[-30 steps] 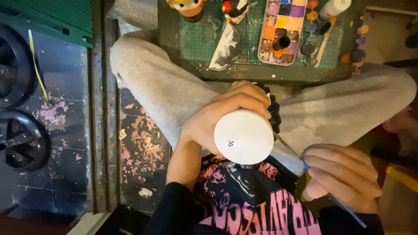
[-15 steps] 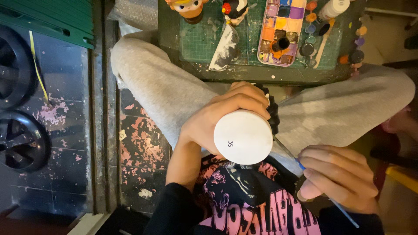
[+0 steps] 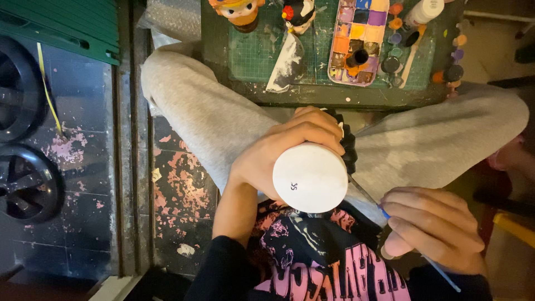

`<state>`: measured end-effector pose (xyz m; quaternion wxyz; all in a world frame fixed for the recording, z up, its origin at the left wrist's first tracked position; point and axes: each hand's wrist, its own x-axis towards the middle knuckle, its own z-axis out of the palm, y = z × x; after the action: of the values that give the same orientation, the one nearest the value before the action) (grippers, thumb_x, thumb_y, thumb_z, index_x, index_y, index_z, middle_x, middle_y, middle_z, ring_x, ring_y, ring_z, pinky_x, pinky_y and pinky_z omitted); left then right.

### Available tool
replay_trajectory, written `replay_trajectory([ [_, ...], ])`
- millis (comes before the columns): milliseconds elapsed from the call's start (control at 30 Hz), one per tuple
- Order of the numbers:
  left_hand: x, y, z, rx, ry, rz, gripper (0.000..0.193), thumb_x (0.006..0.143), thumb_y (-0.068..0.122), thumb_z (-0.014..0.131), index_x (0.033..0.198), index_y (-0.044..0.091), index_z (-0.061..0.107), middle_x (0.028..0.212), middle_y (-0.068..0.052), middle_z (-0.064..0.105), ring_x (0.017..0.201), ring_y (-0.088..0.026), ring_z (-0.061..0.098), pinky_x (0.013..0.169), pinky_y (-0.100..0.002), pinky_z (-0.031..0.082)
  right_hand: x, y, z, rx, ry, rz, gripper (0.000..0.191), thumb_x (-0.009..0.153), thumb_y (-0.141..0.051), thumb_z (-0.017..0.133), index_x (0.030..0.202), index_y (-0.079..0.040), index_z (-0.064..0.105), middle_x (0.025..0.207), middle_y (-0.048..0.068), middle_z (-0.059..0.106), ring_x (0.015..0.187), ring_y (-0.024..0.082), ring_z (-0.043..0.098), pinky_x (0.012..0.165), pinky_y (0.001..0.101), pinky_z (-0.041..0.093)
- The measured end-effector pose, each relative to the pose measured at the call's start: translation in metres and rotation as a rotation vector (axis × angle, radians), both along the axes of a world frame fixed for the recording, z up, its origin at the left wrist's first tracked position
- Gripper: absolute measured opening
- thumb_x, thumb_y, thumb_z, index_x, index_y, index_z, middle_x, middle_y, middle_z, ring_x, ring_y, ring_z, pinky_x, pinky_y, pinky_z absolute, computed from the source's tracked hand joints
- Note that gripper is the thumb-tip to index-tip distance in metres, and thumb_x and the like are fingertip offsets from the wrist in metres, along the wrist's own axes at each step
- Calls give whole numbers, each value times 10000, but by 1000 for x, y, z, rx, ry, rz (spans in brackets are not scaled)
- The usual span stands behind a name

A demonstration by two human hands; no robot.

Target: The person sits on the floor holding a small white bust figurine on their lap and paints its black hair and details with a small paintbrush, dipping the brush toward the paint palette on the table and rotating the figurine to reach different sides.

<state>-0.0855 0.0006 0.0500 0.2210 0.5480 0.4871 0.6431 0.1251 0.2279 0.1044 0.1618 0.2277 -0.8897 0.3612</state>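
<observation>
My left hand [image 3: 284, 150] grips a figurine turned so its round white base [image 3: 310, 178] faces the camera; black ridged parts of the figurine [image 3: 348, 147] stick out to the right of my fingers. My right hand [image 3: 434, 231] holds a thin paintbrush [image 3: 384, 213] like a pen, its tip reaching up to the figurine's right side just under the white base. Both hands are over my lap, between my grey-trousered knees.
A green cutting mat [image 3: 251, 61] lies on the floor ahead, carrying a paint palette [image 3: 356, 42], several small paint pots [image 3: 454, 72], a white bottle [image 3: 423, 11] and two painted figurines [image 3: 237, 11]. Black wheels [image 3: 22, 184] stand at left on a paint-flecked dark floor.
My right hand has shifted slightly, nudging the brush along the figurine's side. The left hand and figurine stay nearly still.
</observation>
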Motion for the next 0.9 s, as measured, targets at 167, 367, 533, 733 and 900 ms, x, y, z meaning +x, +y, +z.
replay_trajectory([
  [167, -1, -1, -1, -3, -1, -8, 746, 708, 271, 953, 1339, 83, 604, 1290, -97, 606, 1250, -287, 601, 1040, -377, 451, 3, -3, 0, -1, -16, -93, 416, 827, -356, 730, 971, 10, 596, 864, 164, 700, 873, 330, 742, 800, 466, 622],
  [367, -1, 0, -2, 4, -14, -21, 739, 727, 281, 959, 1343, 82, 604, 1296, -101, 604, 1255, -288, 601, 1044, -375, 461, -14, 7, 11, 61, -32, 29, 270, 874, -238, 704, 927, 1, 588, 874, 187, 702, 891, 354, 743, 825, 490, 613],
  [533, -3, 1, -3, 21, -4, -21, 749, 717, 273, 959, 1346, 80, 601, 1302, -95, 603, 1262, -286, 597, 1050, -377, 452, -26, 22, 10, -25, 120, 145, 222, 992, -204, 593, 913, 3, 589, 843, 171, 679, 870, 348, 748, 815, 490, 641],
  [733, -2, -1, -3, 3, -19, -17, 759, 695, 277, 951, 1342, 84, 606, 1305, -99, 601, 1260, -282, 596, 1051, -375, 451, -15, 20, 1, -44, 53, 114, 386, 1037, -321, 589, 899, 39, 589, 804, 178, 690, 807, 328, 744, 770, 491, 628],
  [900, 2, 2, -5, 29, -35, -4, 761, 680, 272, 948, 1336, 81, 611, 1297, -98, 606, 1249, -277, 597, 1031, -372, 449, -16, 12, -6, -45, 113, 27, 359, 1034, -320, 591, 892, 9, 609, 785, 159, 690, 779, 307, 746, 753, 470, 642],
])
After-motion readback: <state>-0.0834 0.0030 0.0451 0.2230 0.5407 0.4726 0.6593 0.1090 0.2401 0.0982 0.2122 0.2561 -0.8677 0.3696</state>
